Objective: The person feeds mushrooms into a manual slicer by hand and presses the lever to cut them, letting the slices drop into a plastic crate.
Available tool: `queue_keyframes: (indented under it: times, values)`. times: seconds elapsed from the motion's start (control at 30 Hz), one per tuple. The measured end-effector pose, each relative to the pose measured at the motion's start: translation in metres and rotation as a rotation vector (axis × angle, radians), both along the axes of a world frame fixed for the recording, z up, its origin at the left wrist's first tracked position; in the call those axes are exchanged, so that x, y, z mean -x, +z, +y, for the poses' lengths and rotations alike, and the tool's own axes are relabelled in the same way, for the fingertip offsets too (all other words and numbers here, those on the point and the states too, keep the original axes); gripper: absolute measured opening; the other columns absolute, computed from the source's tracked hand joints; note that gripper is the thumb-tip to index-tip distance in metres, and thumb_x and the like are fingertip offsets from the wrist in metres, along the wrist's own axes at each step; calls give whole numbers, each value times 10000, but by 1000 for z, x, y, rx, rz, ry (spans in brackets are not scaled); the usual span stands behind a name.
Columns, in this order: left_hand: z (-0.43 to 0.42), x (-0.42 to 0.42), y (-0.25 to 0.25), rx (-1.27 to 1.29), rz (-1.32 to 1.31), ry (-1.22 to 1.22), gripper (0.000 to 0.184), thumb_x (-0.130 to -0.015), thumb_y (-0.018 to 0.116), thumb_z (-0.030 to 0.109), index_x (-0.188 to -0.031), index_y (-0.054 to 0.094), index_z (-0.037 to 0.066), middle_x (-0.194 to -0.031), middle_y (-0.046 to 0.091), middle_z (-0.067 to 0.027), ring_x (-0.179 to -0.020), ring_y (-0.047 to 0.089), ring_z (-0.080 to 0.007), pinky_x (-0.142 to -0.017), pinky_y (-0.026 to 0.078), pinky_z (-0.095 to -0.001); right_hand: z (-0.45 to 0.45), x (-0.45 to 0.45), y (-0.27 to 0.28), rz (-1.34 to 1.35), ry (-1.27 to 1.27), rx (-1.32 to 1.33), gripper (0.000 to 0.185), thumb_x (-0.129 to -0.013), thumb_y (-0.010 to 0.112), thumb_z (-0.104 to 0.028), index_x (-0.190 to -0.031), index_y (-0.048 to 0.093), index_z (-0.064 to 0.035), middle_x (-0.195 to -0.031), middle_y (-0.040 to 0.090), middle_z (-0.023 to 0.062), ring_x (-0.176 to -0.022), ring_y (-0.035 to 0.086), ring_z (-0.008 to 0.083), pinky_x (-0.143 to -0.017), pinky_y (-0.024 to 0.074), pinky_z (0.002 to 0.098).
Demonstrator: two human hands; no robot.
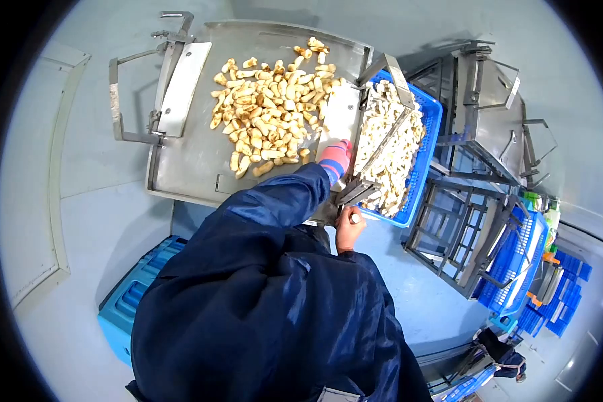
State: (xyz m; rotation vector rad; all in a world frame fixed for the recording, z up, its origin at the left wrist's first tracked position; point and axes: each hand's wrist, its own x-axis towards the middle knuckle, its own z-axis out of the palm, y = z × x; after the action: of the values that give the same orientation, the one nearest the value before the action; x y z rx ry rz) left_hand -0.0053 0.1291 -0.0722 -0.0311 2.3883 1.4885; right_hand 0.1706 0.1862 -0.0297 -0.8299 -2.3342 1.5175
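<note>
Standing in front of the person, a steel table (191, 161) has a blue basket (427, 161) of pale cut pieces (398, 127) at its right end. Tan mushrooms (268, 107) lie heaped mid-table, left of a white board (340, 114). The gloved left hand (337, 161) is at the board's near end, its grip impossible to tell; the bare right hand (349, 231) curls around a pale-ended handle (355, 218).

Tan mushrooms (271, 107) mottled brown, cream slices (400, 137), a blue basket (431, 141) at two o'clock, a blue-banded pink glove (335, 159), navy jacket (248, 288), silver bench (187, 164).
</note>
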Motion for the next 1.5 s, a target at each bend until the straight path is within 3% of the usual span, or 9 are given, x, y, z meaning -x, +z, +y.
queue_keyframes:
  times: [0.1,0.23,0.33,0.47,0.63,0.93,1.07,1.33,1.5]
  values:
    - [11,-5,9,176,178,11,160,-803,510,59,-947,579,55,-793,616,-143,-735,592,-272,-665,471,-330,-2,1,5,30,-51,112,301,-786,580,-76,-556,396,-16,-474,317,44,-485,294,91,-432,290,304]
    - [18,3,39,-341,-178,144,173,-799,512,42,-957,578,65,-767,601,-83,-725,584,-196,-658,469,-309,0,3,9,52,-18,40,299,-784,586,-78,-551,407,-20,-459,338,53,-466,308,93,-426,297,312]
    - [12,29,55,-215,161,-13,180,-806,500,57,-962,584,89,-832,613,-78,-766,592,-204,-688,477,-305,-2,2,13,10,-37,61,274,-773,595,-79,-558,437,-17,-451,372,70,-443,331,106,-424,315,318]
    - [-54,117,14,971,622,-375,234,-801,465,139,-999,589,128,-1036,590,-91,-932,572,-240,-822,454,-357,0,4,13,99,31,-101,326,-821,561,-81,-545,390,-55,-448,393,-12,-408,360,49,-368,270,253]
    - [-102,140,25,888,709,-852,311,-767,510,144,-1076,543,123,-1054,578,-97,-961,571,-275,-842,447,-373,-2,5,21,67,11,-52,234,-773,599,-87,-585,476,-20,-460,421,68,-429,381,100,-415,333,298]
    - [-36,39,43,548,166,-295,385,-776,611,212,-1124,552,57,-1026,544,-152,-895,571,-272,-820,466,-356,-6,22,66,59,-53,-84,204,-763,619,-104,-615,513,-12,-480,445,135,-439,372,124,-444,375,315]
    - [-12,-8,20,223,379,22,364,-776,595,137,-1115,532,24,-1012,533,-176,-923,553,-306,-821,452,-351,-3,17,63,10,-34,-52,200,-765,621,-103,-620,518,-11,-475,431,130,-453,357,103,-437,365,311]
    - [-11,-35,18,22,78,-44,456,-692,643,63,-1127,509,35,-993,536,-173,-866,545,-334,-769,454,-380,-6,21,68,40,-43,-43,200,-766,615,-93,-616,514,-7,-469,403,113,-479,339,73,-425,341,300]
    - [-12,-18,14,144,335,-27,461,-668,689,77,-1100,533,41,-874,536,-137,-769,536,-274,-690,459,-349,-4,18,66,0,-20,-55,195,-764,615,-89,-619,517,-4,-462,401,115,-475,339,75,-425,343,300]
